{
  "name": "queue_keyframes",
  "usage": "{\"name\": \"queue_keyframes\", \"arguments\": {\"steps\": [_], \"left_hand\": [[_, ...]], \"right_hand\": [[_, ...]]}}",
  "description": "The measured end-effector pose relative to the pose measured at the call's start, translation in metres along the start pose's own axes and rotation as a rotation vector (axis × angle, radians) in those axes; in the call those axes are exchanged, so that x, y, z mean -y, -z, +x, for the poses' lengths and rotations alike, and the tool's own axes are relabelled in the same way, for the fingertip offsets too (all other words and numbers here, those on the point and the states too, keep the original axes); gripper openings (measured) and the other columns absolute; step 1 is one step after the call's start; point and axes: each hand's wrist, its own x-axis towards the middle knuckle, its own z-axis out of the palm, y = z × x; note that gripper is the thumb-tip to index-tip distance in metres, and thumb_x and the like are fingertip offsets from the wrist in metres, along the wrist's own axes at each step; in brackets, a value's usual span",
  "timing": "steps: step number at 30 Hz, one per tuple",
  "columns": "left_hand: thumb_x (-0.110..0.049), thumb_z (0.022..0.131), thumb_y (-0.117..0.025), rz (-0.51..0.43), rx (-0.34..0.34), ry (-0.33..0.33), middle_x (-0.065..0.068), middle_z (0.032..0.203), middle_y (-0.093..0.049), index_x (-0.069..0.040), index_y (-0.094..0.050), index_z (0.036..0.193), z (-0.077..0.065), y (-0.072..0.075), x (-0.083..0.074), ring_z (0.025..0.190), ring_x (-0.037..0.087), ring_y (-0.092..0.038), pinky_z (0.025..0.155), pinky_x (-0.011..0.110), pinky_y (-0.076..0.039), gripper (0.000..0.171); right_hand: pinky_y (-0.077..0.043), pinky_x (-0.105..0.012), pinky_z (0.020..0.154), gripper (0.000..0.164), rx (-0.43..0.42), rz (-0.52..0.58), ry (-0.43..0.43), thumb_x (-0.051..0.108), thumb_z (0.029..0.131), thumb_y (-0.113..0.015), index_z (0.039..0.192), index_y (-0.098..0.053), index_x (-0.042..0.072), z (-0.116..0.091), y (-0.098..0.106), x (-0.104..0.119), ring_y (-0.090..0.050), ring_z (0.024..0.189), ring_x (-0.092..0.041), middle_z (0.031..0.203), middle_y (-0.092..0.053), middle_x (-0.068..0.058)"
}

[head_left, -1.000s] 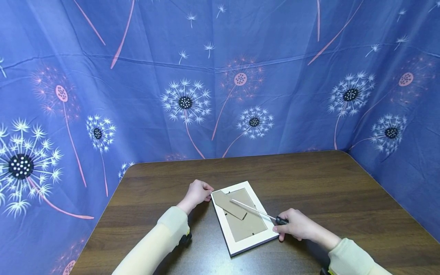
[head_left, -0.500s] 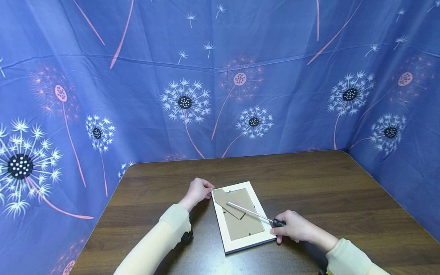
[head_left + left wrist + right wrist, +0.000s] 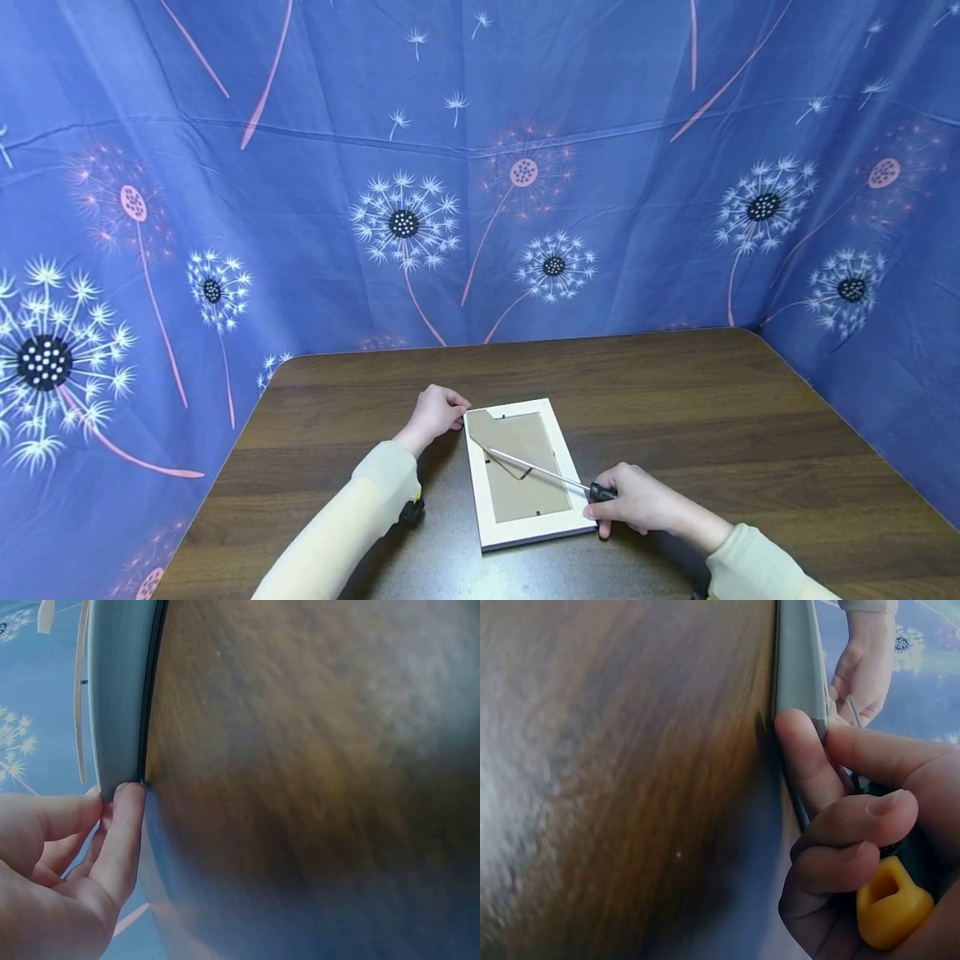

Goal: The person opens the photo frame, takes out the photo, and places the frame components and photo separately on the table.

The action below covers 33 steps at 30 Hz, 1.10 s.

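Observation:
A white picture frame (image 3: 487,510) lies back side up on the table, showing its brown backing board (image 3: 525,500) and a tan easel leg (image 3: 481,427). At its far left corner, my left hand (image 3: 432,413) pinches the edge between thumb and fingers; the left wrist view shows the fingertips on the frame's side (image 3: 120,697). My right hand (image 3: 637,498) pinches the near right corner with thumb and index finger. Its other fingers curl round a screwdriver (image 3: 543,471), whose yellow handle end (image 3: 892,911) shows in the right wrist view. The shaft crosses over the backing, its tip overlapping the leg.
The dark wooden table (image 3: 675,400) extends well beyond the frame on both sides. Behind it hangs a blue cloth (image 3: 315,208) with dandelion prints. Small dark metal tabs (image 3: 537,513) sit along the backing's edges.
The frame has turned slightly clockwise, its near end swinging left. My right hand has shifted left and toward me with the screwdriver; my left hand has moved slightly away from me. Both grips persist.

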Motion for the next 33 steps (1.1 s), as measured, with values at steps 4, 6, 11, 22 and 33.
{"name": "queue_keyframes", "arguments": {"steps": [4,6,11,22,33], "left_hand": [[0.006,0.087,-0.06,0.017,0.005,-0.014,0.017,0.083,-0.071,0.007,-0.071,0.091,0.0027,-0.0015,0.0011,0.064,0.019,-0.069,0.058,0.027,-0.059,0.012],[0.005,0.087,-0.059,0.014,0.007,-0.005,0.017,0.083,-0.071,0.006,-0.071,0.091,0.0036,-0.0018,0.001,0.065,0.019,-0.069,0.059,0.027,-0.059,0.012],[0.003,0.088,-0.06,0.015,0.009,0.013,0.016,0.085,-0.07,0.005,-0.071,0.092,0.0051,-0.0024,-0.0006,0.067,0.02,-0.069,0.06,0.027,-0.059,0.012],[0.003,0.089,-0.059,0.032,0.008,0.003,0.016,0.084,-0.071,0.006,-0.071,0.093,0.0088,-0.0036,-0.005,0.065,0.019,-0.069,0.06,0.027,-0.059,0.013],[0.002,0.089,-0.059,0.018,-0.014,0.007,0.014,0.079,-0.07,0.006,-0.071,0.094,0.0063,-0.0056,-0.0048,0.065,0.02,-0.069,0.059,0.027,-0.059,0.013]], "right_hand": [[-0.026,-0.013,0.03,0.022,0.004,0.0,-0.002,0.025,0.084,-0.07,0.07,-0.06,0.011,-0.0002,-0.0019,0.0006,-0.031,0.03,0.002,0.056,-0.066,0.0],[-0.026,-0.013,0.03,0.022,0.008,0.007,-0.005,0.025,0.084,-0.07,0.07,-0.059,0.011,-0.0004,-0.0029,0.0012,-0.031,0.03,0.002,0.056,-0.066,0.0],[-0.027,-0.013,0.03,0.021,0.017,0.029,-0.005,0.024,0.083,-0.07,0.07,-0.059,0.011,-0.0011,-0.0056,0.0038,-0.031,0.03,0.002,0.056,-0.066,-0.003],[-0.027,-0.013,0.029,0.02,0.044,0.032,-0.003,0.023,0.083,-0.07,0.071,-0.06,0.012,0.001,-0.0088,0.0052,-0.032,0.03,0.002,0.055,-0.065,-0.001],[-0.029,-0.013,0.027,0.021,0.025,-0.064,0.014,0.028,0.082,-0.072,0.069,-0.061,0.017,0.0023,-0.0048,0.0072,-0.034,0.03,0.001,0.053,-0.064,0.004]]}}
